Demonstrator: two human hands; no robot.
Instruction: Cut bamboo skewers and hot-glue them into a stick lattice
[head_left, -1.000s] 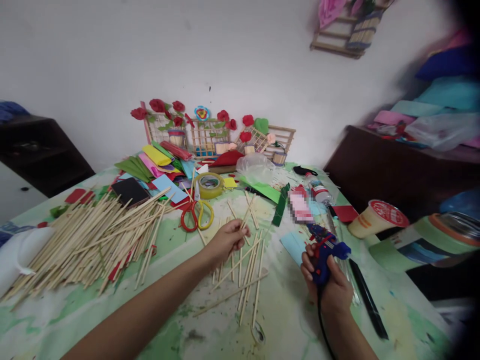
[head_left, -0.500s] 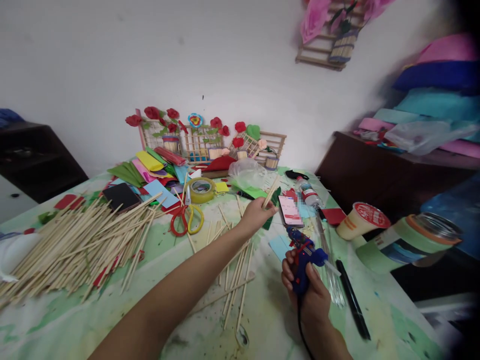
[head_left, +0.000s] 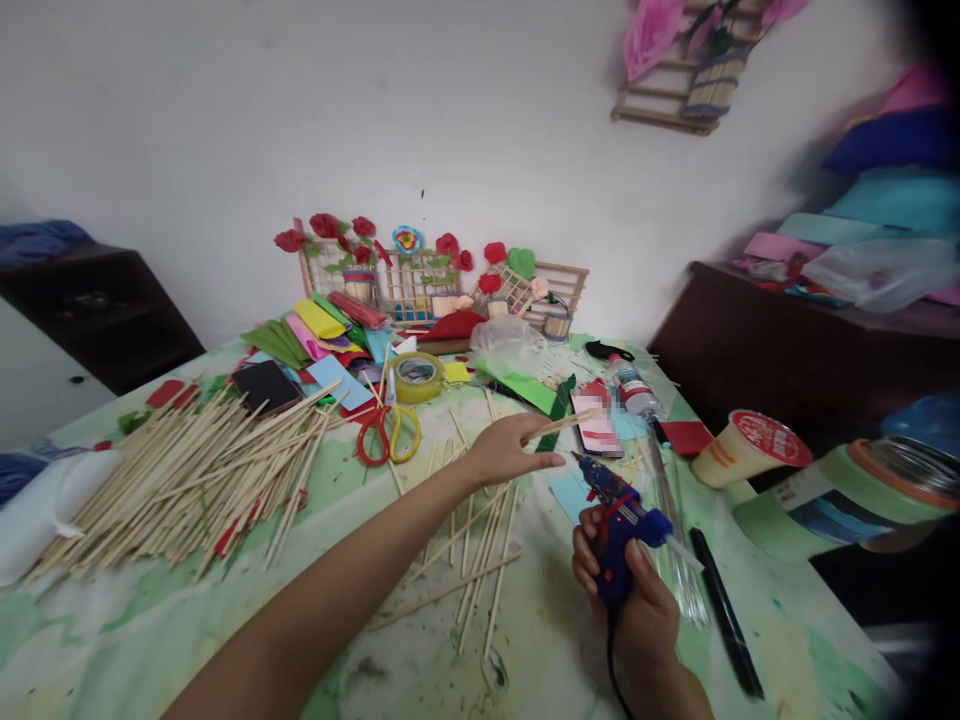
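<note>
The person's left hand (head_left: 508, 452) reached out over the middle of the worktop (head_left: 150, 630), its grip pinching a thin wooden stick (head_left: 561, 424) between thumb and fingers. The stick pointed right and slightly far, held clear of the surface. The right hand (head_left: 641, 605) was nearer and further right, its grip wrapped tight around the handle of a blue glue gun (head_left: 619, 512). The gun's nozzle pointed up and left toward the held stick, close to it, though I could not tell whether they touched. A dark cord ran down from the gun past the wrist.

Under the left forearm lay a loose scatter of sticks (head_left: 480, 545), roughly parallel. A much bigger heap of sticks (head_left: 187, 470) covered the left side of the worktop. Red and yellow scissors (head_left: 388, 436) lay just beyond the scatter, with a roll of tape (head_left: 418, 375) beside them on the far side. Folded coloured sheets (head_left: 315, 325) were stacked at the far left, in front of small lattice frames with red paper flowers (head_left: 420, 270) leaning against the wall. To the right of the gun lay clear glue rods (head_left: 675, 565) and a black marker (head_left: 726, 615), with a tipped paper cup (head_left: 746, 445) near the right edge and a small bottle (head_left: 634, 385) further back.
</note>
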